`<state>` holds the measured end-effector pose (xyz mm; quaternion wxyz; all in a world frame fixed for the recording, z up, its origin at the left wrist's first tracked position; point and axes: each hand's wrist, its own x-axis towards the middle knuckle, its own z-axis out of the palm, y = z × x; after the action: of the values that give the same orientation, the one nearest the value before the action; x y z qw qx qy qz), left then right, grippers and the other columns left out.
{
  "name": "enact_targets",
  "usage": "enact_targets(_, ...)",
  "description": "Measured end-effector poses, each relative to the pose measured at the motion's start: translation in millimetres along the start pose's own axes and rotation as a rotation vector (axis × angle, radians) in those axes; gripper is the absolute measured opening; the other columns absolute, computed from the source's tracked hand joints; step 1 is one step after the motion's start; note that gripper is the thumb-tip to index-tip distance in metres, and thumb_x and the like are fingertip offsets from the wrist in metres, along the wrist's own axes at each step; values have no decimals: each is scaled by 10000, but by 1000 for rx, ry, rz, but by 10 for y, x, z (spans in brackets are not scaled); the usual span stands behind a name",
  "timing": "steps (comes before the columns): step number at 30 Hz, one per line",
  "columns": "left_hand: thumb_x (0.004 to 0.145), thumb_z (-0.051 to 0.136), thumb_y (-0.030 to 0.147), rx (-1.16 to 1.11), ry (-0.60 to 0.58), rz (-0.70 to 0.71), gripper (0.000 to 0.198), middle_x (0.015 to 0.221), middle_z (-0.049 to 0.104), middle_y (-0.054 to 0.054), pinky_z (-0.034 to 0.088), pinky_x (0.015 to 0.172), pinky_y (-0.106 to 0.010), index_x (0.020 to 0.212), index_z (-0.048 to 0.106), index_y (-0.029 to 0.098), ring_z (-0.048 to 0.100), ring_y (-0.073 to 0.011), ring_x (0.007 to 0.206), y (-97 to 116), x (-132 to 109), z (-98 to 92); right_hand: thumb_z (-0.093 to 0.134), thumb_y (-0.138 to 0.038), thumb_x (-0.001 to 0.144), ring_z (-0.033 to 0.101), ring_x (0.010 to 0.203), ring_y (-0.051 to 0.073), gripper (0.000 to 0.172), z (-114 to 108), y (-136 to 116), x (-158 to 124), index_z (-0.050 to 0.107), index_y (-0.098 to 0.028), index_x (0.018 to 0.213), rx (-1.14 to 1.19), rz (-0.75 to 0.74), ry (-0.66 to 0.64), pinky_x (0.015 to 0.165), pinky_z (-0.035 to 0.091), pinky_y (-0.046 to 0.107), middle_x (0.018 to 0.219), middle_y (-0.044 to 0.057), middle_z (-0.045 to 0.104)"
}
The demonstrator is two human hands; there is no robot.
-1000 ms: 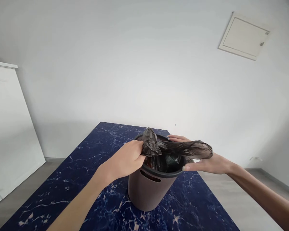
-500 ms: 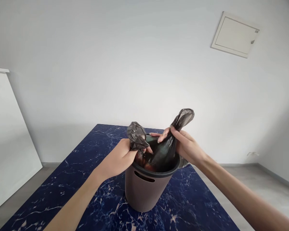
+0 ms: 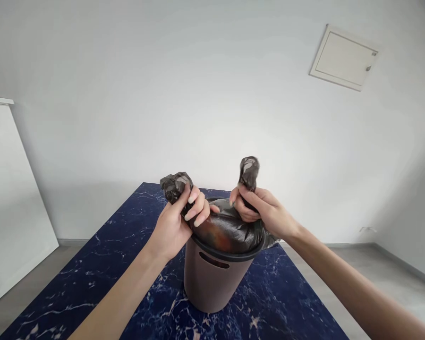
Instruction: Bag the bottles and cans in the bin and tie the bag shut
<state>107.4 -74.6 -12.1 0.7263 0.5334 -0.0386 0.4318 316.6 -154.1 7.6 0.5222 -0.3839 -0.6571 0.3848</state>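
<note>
A thin black trash bag [image 3: 230,232] bulges at the mouth of a brown-grey trash can [image 3: 216,285] with a dark rim and a slot handle. Reddish-orange contents show dimly through the plastic; what they are I cannot make out. My left hand [image 3: 179,219] is closed round one gathered end of the bag at the can's left side, and a crumpled tuft sticks out above the thumb. On the right, my right hand [image 3: 260,208] grips another twisted end, its tip pointing up. Both hands are just above the rim.
The can stands on a table [image 3: 127,245] with a dark blue marble-patterned top. Behind it rises a pale wall [image 3: 184,94] with a white panel door [image 3: 343,57] at upper right. A white cabinet [image 3: 14,198] stands at the left.
My left hand has moved left with its bag end, its fingers now wrapped round it. My right hand has shifted slightly left and closed more fully. The bag's middle now bulges higher at the rim.
</note>
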Motion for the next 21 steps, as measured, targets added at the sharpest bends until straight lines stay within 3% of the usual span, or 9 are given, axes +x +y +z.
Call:
enact_targets(2,1112,553,441,195,-47,11,445,606,306,71,561,859,-344,729,486,226,385,-129,561,-2,-27,-6,519,-531,1099,242,542,106,395,68,-61,-14,669,-186,979,-157,46,11,516,223,298,650,-81,349)
enact_targets(5,1101,521,348,696,-60,24,324,721,517,3,530,808,-340,802,558,229,534,-186,713,-22,-100,-13,455,-485,1095,314,604,125,364,196,-106,-1,633,-201,953,-385,82,145,554,272,304,710,-60,368)
enact_targets(7,1055,526,248,970,-98,42,167,898,655,-46,529,777,-341,938,644,232,593,-217,799,-54,-148,-9,412,-449,1087,364,641,140,334,270,-89,34,587,-219,920,-475,82,237,594,322,311,731,-46,422)
enact_targets(10,1035,467,160,1185,-180,198,296,1150,694,-88,572,886,-385,1220,672,267,654,-253,956,-107,-187,-2,411,-394,1047,458,704,174,227,329,-43,94,511,-240,913,-571,96,315,663,391,342,769,-23,527)
enact_targets(12,1031,471,130,1259,-113,386,465,1371,609,-110,552,1070,-457,1446,556,323,625,-294,1206,-117,-200,-5,455,-354,998,531,748,208,111,337,-41,113,483,-248,978,-623,104,299,694,427,369,791,-9,586)
enact_targets(14,1025,504,120,1304,-11,514,657,1546,468,-116,491,1195,-532,1603,355,392,496,-334,1430,-95,-215,-11,527,-328,936,597,824,244,174,335,-72,103,474,-249,1081,-656,45,206,732,470,399,891,23,646)
enact_targets(17,1024,518,103,1358,15,482,810,1651,346,-105,475,1239,-579,1667,174,455,378,-360,1551,-25,-248,0,656,-326,819,618,925,271,385,354,-139,53,481,-259,1156,-796,-92,9,778,508,430,1114,73,630)
enact_targets(21,990,543,76,1431,-67,455,854,1776,183,-78,409,1282,-673,1673,188,445,211,-415,1651,43,-294,65,749,-390,738,554,797,232,386,456,-142,-14,524,-260,1023,-1127,-100,-82,608,431,360,1020,42,552)
